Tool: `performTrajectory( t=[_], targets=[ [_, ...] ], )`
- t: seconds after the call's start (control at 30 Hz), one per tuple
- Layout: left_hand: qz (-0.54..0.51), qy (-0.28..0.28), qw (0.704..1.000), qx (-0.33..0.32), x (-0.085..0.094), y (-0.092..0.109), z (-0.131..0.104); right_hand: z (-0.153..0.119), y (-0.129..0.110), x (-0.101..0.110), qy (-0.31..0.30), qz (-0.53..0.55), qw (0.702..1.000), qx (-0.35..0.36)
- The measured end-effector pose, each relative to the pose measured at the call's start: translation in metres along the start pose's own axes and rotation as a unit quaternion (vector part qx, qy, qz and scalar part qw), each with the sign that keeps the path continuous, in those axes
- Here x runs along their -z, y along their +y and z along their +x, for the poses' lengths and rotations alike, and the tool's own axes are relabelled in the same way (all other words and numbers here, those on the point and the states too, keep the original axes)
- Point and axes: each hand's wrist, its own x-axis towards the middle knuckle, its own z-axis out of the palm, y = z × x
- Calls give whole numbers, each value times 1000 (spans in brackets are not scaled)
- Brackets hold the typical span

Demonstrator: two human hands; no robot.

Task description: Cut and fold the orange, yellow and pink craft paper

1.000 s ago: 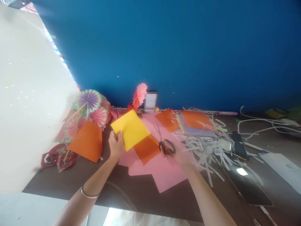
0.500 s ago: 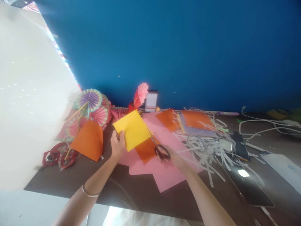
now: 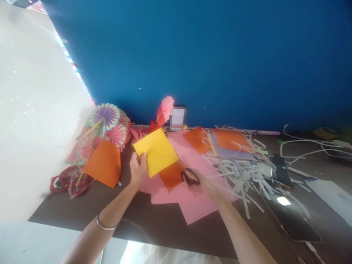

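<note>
A yellow sheet of paper [image 3: 157,152] is raised above the table, its left edge pinched between the thumb and fingers of my left hand [image 3: 138,167]. My right hand [image 3: 202,182] grips dark-handled scissors [image 3: 190,177] at the sheet's right corner. The blades lie along the corner's right edge; whether they are in the paper I cannot tell. Under the yellow sheet shows an orange sheet [image 3: 172,176], lying on overlapping pink sheets [image 3: 189,207]. A curved orange sheet [image 3: 103,165] rests to the left of my left hand.
Pleated paper fans [image 3: 106,116] crowd the left back. White paper strips [image 3: 239,170] pile up on the right, near a phone [image 3: 295,216] with a cable plugged in. White cords [image 3: 305,145] run along the right back. A blue wall [image 3: 206,58] rises behind the brown table [image 3: 154,220].
The yellow sheet's right corner has shifted very slightly right, and the scissors with it. My hands keep nearly the same places and grips.
</note>
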Motion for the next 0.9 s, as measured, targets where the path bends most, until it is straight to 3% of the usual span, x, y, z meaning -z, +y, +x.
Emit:
performTrajectory(
  t=[0.9],
  targets=[
    [-6,-1,1000,-2,0,4,-2,1,4,1,-21,23,999,17]
  ],
)
